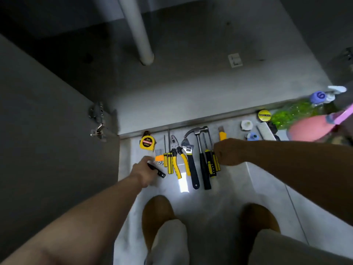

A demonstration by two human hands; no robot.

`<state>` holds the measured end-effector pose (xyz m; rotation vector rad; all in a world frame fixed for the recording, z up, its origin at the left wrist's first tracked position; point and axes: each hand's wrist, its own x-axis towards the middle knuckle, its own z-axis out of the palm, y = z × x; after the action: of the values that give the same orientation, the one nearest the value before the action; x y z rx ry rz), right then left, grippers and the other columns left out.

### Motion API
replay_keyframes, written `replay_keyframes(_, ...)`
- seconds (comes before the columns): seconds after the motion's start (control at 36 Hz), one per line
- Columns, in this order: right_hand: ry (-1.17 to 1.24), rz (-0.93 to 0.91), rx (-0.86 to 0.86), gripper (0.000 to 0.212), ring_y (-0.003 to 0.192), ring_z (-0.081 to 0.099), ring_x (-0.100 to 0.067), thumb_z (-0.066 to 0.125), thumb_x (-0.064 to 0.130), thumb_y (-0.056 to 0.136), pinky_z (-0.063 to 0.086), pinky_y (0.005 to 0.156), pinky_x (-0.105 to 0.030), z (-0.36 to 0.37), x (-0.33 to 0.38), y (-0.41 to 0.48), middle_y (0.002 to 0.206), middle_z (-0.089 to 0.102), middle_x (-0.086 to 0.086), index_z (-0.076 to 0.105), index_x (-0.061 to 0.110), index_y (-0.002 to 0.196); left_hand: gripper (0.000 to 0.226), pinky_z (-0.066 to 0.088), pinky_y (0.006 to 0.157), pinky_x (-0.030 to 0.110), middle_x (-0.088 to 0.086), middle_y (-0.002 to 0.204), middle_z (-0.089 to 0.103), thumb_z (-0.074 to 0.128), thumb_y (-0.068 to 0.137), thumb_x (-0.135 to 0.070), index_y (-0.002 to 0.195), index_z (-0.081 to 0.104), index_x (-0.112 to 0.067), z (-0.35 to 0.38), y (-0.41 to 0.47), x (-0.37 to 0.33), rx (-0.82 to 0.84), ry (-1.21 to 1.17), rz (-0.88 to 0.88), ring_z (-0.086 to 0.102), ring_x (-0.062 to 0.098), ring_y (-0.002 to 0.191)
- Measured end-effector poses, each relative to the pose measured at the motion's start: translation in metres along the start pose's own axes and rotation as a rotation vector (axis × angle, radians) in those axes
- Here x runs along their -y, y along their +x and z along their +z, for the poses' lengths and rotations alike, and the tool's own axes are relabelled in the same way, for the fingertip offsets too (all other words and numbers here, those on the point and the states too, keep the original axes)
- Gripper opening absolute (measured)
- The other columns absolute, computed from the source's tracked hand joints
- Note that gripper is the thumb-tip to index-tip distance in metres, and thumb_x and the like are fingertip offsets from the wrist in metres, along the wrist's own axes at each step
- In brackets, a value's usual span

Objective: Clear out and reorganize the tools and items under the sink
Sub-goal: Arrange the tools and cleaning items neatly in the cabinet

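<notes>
While both hands work the tool row on the floor, keep handles aligned toward the knees. Left hand (142, 174), at 7 o'clock of the row, grip closed on a black tool (157, 170) beside the hex keys (159, 158). Right hand (230, 152), at 3 o'clock, fingers curled at the screwdrivers (212, 163); whether it grips them, cannot tell. Hammer (200, 148) and wrench (190, 159) lie between. Beyond, at 12 o'clock, cabinet (191, 87) bare around the pipe (137, 31). Set each piece parallel, not overlapping.

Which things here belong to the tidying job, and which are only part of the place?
Job: tape measure, pliers, wrench, hammer, spray bottles.

Place: drain pipe, cabinet door, hinge, floor tiles.
</notes>
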<state>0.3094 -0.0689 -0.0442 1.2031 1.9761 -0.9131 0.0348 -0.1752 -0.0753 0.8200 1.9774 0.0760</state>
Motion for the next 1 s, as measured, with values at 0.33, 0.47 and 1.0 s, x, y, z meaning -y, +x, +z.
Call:
replay_keyframes(0.33, -0.101, -0.11, -0.19, 0.069, 0.116, 0.054, -0.028, 0.06, 0.032, 0.092, 0.057, 0.087, -0.043, 0.072, -0.034, 0.018, 0.143, 0.029, -0.006, 0.023, 0.033, 0.15, 0.073, 0.043, 0.11, 0.032, 0.007, 0.127, 0.026, 0.067, 0.093, -0.037, 0.155, 0.029, -0.038, 0.046, 0.03, 0.007, -0.032, 0.077, 0.147, 0.056, 0.031, 0.11)
replay_keyframes(0.47, -0.07, -0.081, -0.146, 0.061, 0.114, 0.057, -0.032, 0.056, 0.042, 0.095, 0.055, 0.088, -0.045, 0.071, -0.031, 0.026, 0.142, 0.035, -0.008, 0.029, 0.026, 0.148, 0.077, 0.044, 0.111, 0.046, 0.014, 0.138, 0.026, 0.073, 0.089, -0.043, 0.153, 0.03, -0.038, 0.054, 0.031, -0.009, -0.042, 0.156, 0.142, 0.05, 0.042, 0.123)
replay_keyframes(1.0, 0.15, -0.043, -0.321, 0.017, 0.087, 0.063, -0.023, 0.057, 0.037, 0.092, 0.049, 0.067, -0.032, 0.063, -0.016, 0.048, 0.093, 0.059, 0.002, 0.055, 0.022, 0.1, 0.053, 0.058, 0.088, 0.05, 0.004, 0.133, 0.037, 0.065, 0.093, -0.033, 0.136, 0.036, -0.042, 0.059, 0.041, -0.012, -0.185, 0.146, 0.337, 0.06, 0.032, 0.107)
